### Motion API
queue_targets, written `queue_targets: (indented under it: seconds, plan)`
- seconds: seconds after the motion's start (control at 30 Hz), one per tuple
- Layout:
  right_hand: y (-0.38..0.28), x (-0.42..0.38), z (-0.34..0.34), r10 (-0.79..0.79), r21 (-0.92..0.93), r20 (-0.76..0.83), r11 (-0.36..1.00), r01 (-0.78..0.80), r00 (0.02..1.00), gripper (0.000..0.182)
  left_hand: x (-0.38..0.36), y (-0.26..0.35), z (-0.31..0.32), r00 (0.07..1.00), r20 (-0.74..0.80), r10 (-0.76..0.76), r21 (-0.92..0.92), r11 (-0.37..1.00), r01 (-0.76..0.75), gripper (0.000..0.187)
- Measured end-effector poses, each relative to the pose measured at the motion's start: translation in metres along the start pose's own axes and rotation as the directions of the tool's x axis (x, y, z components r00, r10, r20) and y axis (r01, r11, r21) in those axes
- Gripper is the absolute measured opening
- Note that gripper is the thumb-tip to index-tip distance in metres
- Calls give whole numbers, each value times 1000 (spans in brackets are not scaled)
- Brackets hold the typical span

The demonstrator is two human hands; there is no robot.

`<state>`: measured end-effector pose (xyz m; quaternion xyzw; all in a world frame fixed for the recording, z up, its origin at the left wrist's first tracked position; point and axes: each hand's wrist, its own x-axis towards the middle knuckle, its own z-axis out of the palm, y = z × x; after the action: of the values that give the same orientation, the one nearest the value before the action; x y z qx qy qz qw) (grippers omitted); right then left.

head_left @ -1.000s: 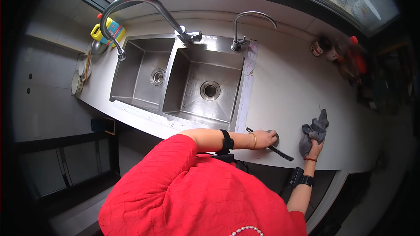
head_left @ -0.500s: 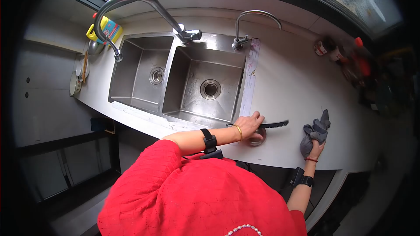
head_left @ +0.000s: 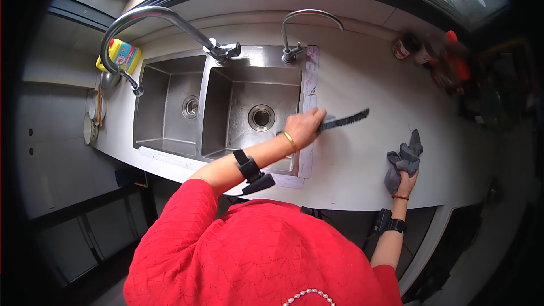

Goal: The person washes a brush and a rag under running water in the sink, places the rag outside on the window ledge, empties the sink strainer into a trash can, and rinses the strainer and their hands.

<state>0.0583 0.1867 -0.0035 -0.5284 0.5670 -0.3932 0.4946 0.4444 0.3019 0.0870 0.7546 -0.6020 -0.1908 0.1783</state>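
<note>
My left hand [head_left: 305,127] is closed around a black brush [head_left: 348,120] near the right edge of the double sink [head_left: 252,99]. Dark bristles stick out to the right of the fist, and a short handle end shows on its left. The fist is slightly blurred, and whatever lies beneath it is hidden. On the right, my right hand [head_left: 408,182] grips a crumpled grey cloth [head_left: 407,160] above the white counter [head_left: 357,170].
A large curved faucet [head_left: 164,14] and a thin one [head_left: 285,31] stand behind the sink. A yellow bottle [head_left: 122,55] and bowls [head_left: 89,129] are at the left. Jars [head_left: 403,46] and a red-capped bottle [head_left: 453,51] stand at the back right.
My left hand has lifted away from the counter's front edge toward the sink with the brush, now tilted upward. The round clear item under it no longer shows there. My right hand still holds the cloth.
</note>
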Motion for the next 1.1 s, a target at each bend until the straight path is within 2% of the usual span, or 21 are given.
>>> queue_targets:
  seconds: [0.07,0.13,0.23,0.33,0.37,0.47,0.5,0.67,0.73,0.8,0.9,0.93,1.0,1.07,1.1]
  plan:
    - [5,1,0,-6,1,-28,1000,6,1000,47,36,-20,-12,975,-215,46,163,987,-11,16]
    - [9,0,-2,-6,10,-23,1000,6,1000,49,72,-41,-19,960,-263,102,281,959,-25,15]
    - [6,4,1,-18,11,7,1000,18,1000,50,107,-69,-12,989,-149,-16,369,927,71,23]
    - [-8,0,5,-12,-87,-39,996,8,999,48,101,-70,-9,999,-35,-34,290,956,43,37]
    - [-13,-2,7,-7,-133,-64,991,-1,998,48,98,-76,-1,998,-54,-23,260,965,36,47]
    - [-17,-1,11,-24,-166,-96,986,8,995,45,77,-78,-10,983,-182,18,194,981,18,43]
    - [-19,-1,11,-35,-169,-51,985,26,998,45,66,-73,-15,975,-217,-52,166,982,89,38]
    - [-13,2,4,10,-173,-25,985,-14,1000,45,-1,-101,-17,972,-155,-174,-79,983,164,29]
    - [-25,-4,10,-20,-296,-54,955,3,998,47,-27,-125,-24,960,92,-263,-344,897,279,30]
    - [-39,-13,13,-62,-407,-43,913,39,997,49,-54,-124,-51,897,253,-363,-458,771,442,33]
    - [-50,-25,23,-95,-589,-7,805,72,995,57,-86,-132,-90,822,369,-433,-573,590,568,33]
    - [-63,-36,33,-104,-641,12,762,87,995,58,-97,-140,-101,829,361,-427,-609,565,557,33]
    - [-32,-102,58,-108,-708,1,702,77,994,61,-139,-177,-95,853,344,-393,-643,564,519,33]
    - [-32,-151,82,-66,-692,-50,722,13,997,62,-168,-217,-99,913,240,-330,-688,606,400,32]
    - [-27,-170,94,-64,-661,-113,750,-27,991,61,-180,-227,-115,882,299,-364,-667,582,466,31]
